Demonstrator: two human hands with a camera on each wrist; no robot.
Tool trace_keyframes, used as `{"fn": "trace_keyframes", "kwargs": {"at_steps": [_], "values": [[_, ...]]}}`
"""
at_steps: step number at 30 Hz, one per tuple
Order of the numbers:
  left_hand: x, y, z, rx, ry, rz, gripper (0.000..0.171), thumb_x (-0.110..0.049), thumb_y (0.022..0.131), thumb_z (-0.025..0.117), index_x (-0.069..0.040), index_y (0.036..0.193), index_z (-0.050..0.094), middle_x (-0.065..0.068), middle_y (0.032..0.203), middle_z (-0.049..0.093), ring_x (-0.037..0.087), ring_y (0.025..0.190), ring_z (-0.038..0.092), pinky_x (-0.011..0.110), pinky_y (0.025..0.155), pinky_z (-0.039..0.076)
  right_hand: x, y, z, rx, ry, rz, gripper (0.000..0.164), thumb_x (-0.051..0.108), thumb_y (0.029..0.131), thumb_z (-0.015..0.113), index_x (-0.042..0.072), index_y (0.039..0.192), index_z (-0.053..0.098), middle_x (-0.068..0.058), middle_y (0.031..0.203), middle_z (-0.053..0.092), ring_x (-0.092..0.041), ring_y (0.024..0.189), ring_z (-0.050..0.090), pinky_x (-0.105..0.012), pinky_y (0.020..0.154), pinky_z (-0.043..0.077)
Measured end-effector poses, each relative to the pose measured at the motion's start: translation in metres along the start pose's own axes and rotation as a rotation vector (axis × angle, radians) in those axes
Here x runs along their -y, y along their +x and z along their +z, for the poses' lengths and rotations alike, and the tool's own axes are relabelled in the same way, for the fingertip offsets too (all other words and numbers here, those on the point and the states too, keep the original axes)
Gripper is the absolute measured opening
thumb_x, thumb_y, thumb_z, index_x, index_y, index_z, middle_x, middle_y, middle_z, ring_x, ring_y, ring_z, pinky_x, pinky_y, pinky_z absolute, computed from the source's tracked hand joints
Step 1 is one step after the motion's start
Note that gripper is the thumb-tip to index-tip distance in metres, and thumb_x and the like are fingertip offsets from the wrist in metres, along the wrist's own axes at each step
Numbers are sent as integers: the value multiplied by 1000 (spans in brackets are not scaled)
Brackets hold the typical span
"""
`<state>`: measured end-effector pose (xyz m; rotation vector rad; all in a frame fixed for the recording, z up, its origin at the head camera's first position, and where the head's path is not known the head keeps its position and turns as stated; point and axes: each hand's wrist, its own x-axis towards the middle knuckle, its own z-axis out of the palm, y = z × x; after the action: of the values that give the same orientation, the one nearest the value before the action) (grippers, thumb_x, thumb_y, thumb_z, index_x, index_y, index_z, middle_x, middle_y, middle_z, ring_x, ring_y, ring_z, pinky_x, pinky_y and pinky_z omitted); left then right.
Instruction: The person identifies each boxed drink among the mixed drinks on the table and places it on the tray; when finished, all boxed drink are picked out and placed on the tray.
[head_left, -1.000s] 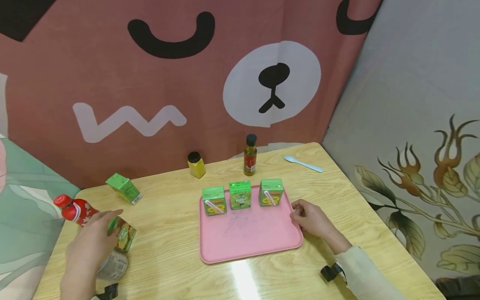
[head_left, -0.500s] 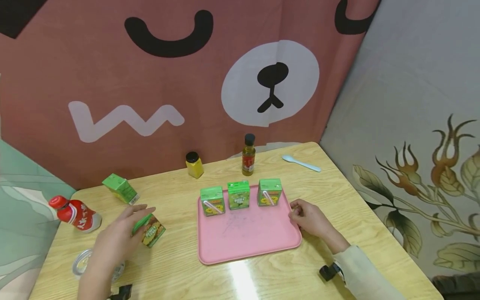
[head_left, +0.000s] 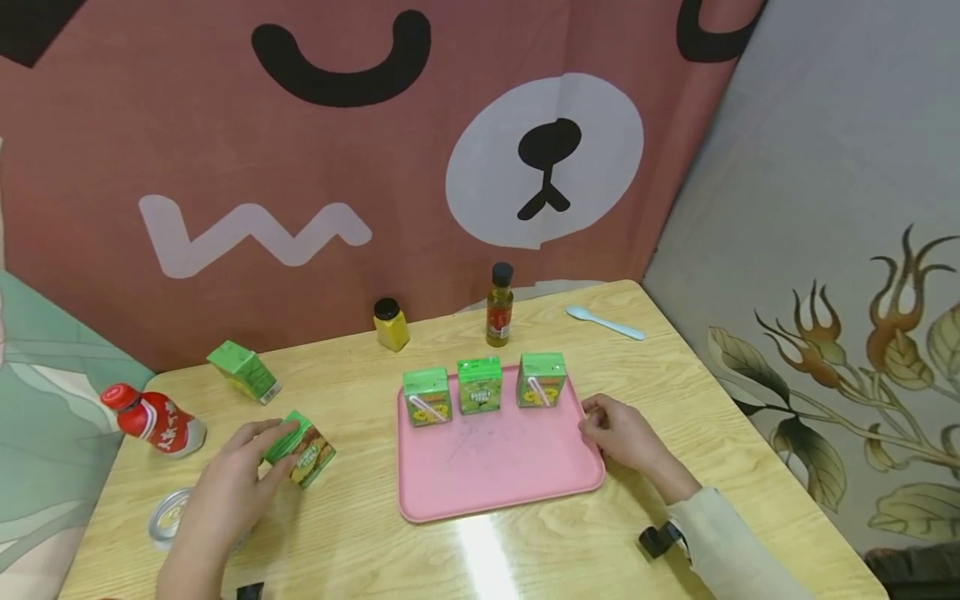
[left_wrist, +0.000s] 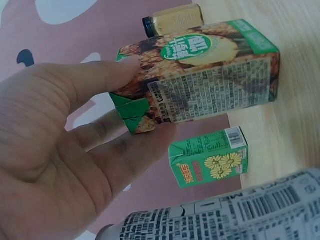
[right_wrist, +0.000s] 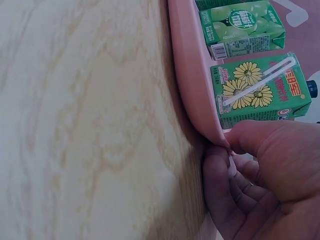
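Working from the near edge of the table (head_left: 360, 537) outward. A can with a silvery ring-pull lid (head_left: 167, 515) stands at near left, partly covered by the left hand (head_left: 231, 483). That hand's fingers pinch a brown-and-green carton (head_left: 313, 460) at its green top end, thumb on one face, other fingers opposite. The carton is at the left of the table, well apart from the tray; whether its base touches the wood I cannot tell.

The right hand (head_left: 622, 435) grasps the right rim of a pink tray (head_left: 495, 471), its fingers curled and pinching the edge against the thumb. The tray lies on the table at centre, its near part bare (some dark scuffs show on its surface).

Beyond the left hand, near the table's left edge, stands a red bottle (head_left: 163, 423) with a white base. Along the far part of the tray three green cartons (head_left: 480, 392) stand in a row, apart; the outer two carry straws in front. Another green carton (head_left: 243, 371) stands at far left.

At the back: a yellow jar (head_left: 392, 331) with black lid, a dark-capped bottle (head_left: 498, 317) of amber liquid, and a pale blue spoon (head_left: 606, 322) lying flat. Behind, a bear-face backdrop (head_left: 337, 167).
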<state>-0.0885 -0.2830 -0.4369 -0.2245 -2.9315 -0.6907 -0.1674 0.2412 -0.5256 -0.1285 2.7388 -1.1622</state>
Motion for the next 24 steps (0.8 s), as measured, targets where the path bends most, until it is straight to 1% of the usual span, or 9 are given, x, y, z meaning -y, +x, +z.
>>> {"fn": "trace_keyframes", "kwargs": {"at_steps": [3, 7, 10, 12, 14, 16, 21, 23, 24], "values": [[-1, -1, 1, -23, -19, 39, 46, -7, 88, 80, -11, 132, 67, 15, 132, 58, 36, 101, 65, 51, 73, 54, 1, 0, 0, -2, -8, -3, 30, 10, 96, 67, -3, 122, 61, -3, 85, 63, -14, 64, 59, -29, 53, 51], [-2, -4, 4, -65, -66, 148, 49, -1, 83, 83, -13, 129, 70, 7, 127, 62, 27, 101, 65, 46, 73, 55, 1, 0, 0, -3, -6, 4, 30, 11, 95, 68, -2, 121, 62, -3, 85, 62, -13, 63, 58, -28, 53, 50], [-3, -5, 8, -55, -109, 230, 51, 1, 82, 83, -15, 128, 70, 2, 125, 64, 22, 103, 64, 43, 75, 57, 1, -1, 0, -4, -1, 4, 30, 10, 95, 68, -2, 121, 62, -3, 85, 63, -14, 63, 59, -29, 53, 51], [-3, -5, 9, -35, -135, 256, 50, -1, 83, 83, -16, 129, 70, 0, 126, 63, 21, 106, 63, 43, 76, 57, 1, -1, 0, -7, -1, 2, 29, 10, 95, 68, -2, 121, 62, -3, 85, 63, -14, 63, 58, -29, 52, 51], [-3, -6, 11, -27, -147, 258, 49, -4, 84, 84, -17, 129, 70, -1, 127, 63, 22, 108, 63, 43, 78, 57, 1, -1, 1, -7, -2, 3, 29, 10, 95, 68, -2, 121, 62, -2, 84, 62, -14, 62, 58, -29, 52, 51], [-2, -8, 12, -31, -154, 236, 48, -8, 85, 84, -18, 130, 70, -1, 128, 62, 23, 111, 62, 41, 80, 56, 1, -1, 1, -5, -6, 5, 29, 10, 95, 68, -2, 121, 62, -2, 84, 62, -14, 62, 58, -29, 53, 50], [0, -10, 20, -66, -187, 194, 53, -12, 81, 87, -17, 131, 69, 0, 127, 62, 24, 112, 61, 15, 90, 43, 1, 0, 2, 5, -8, 1, 30, 11, 96, 67, -1, 122, 62, -2, 84, 62, -15, 63, 59, -30, 53, 51], [0, -8, 25, -76, -192, 206, 56, -10, 80, 88, -18, 132, 69, -2, 126, 63, 21, 110, 61, 9, 91, 38, 0, 1, 1, 3, -10, -2, 30, 11, 96, 67, -2, 122, 62, -2, 84, 62, -15, 63, 59, -30, 53, 51], [0, -7, 27, -80, -193, 214, 57, -9, 80, 88, -18, 132, 68, -4, 125, 62, 20, 110, 61, 9, 91, 39, 0, 1, 1, -1, -10, 3, 29, 11, 96, 67, -1, 122, 62, -2, 84, 62, -15, 63, 59, -30, 53, 51]]}}
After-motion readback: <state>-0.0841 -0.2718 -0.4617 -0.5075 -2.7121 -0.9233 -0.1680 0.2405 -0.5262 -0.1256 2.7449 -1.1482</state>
